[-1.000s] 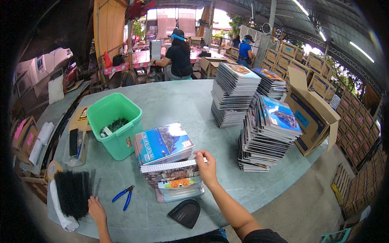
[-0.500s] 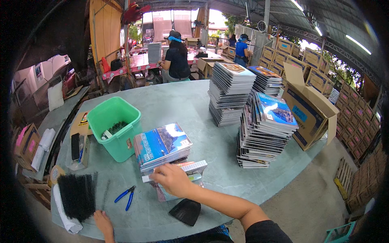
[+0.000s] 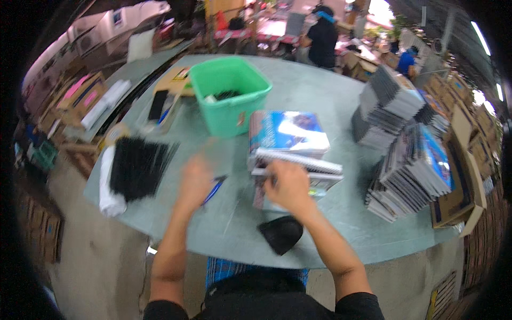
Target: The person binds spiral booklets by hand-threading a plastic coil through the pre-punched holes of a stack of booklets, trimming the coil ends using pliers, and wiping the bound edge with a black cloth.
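Observation:
My right hand (image 3: 288, 184) is closed on the near edge of an unbound notebook (image 3: 298, 162), its pages lying at a slant on a small pile. Just behind stands a stack of blue-covered notebooks (image 3: 290, 130). Over the table to the left, my left hand (image 3: 197, 178) is smeared by motion, and whether it holds anything cannot be made out. Beside it lie blue-handled cutting pliers (image 3: 214, 191). Further left, a bundle of black spiral binding coils (image 3: 138, 168) rests against a white roll (image 3: 109, 184). A black, flat-sided object (image 3: 281, 234) sits near the table's front edge.
A green bin (image 3: 232, 114) with black coils inside stands behind my hands. Tall stacks of spiral notebooks (image 3: 410, 170) and an open cardboard box (image 3: 458, 197) occupy the right side. Tape (image 3: 114, 133) and a small tray (image 3: 162, 109) are at left. Other people (image 3: 322, 42) sit beyond the table.
My left hand has moved from the coils rightward and away from me, past the pliers. My right hand stays at the notebook pile. The view has tilted down and shifted left.

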Action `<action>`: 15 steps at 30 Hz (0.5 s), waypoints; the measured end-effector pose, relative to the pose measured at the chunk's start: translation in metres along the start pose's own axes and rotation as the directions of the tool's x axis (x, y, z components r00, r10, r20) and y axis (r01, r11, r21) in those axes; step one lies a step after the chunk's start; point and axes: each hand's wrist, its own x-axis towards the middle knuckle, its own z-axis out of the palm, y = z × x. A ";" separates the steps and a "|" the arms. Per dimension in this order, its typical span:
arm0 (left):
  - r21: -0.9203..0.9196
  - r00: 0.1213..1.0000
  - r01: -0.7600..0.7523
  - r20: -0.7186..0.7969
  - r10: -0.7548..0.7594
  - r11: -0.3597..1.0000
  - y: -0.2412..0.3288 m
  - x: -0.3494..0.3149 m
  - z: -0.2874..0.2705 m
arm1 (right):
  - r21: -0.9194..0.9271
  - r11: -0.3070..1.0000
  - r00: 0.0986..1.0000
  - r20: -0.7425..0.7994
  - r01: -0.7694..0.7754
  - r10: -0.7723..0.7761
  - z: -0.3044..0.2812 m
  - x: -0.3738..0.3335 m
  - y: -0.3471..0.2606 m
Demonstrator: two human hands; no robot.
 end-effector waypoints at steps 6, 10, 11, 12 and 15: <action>-0.374 0.931 0.198 0.360 -0.055 0.906 0.043 -0.015 0.025 | -0.061 0.994 0.995 -0.029 0.090 -0.092 0.002 0.017 -0.003; -0.574 0.952 0.295 0.104 -0.289 0.764 0.044 -0.003 0.022 | -0.128 0.992 1.000 -0.015 -0.002 0.000 0.007 0.027 -0.008; -0.538 0.960 0.272 0.092 -0.266 0.798 0.048 0.000 0.023 | -0.138 0.990 0.999 -0.004 -0.039 0.038 0.008 0.030 -0.008; -0.499 0.965 0.258 0.089 -0.247 0.827 0.056 0.001 0.024 | -0.128 0.991 0.999 0.005 -0.034 0.035 0.008 0.031 -0.007; -0.413 0.975 0.217 0.041 -0.220 0.885 0.068 0.003 0.027 | -0.019 0.999 1.000 0.009 -0.029 0.029 0.004 0.030 -0.003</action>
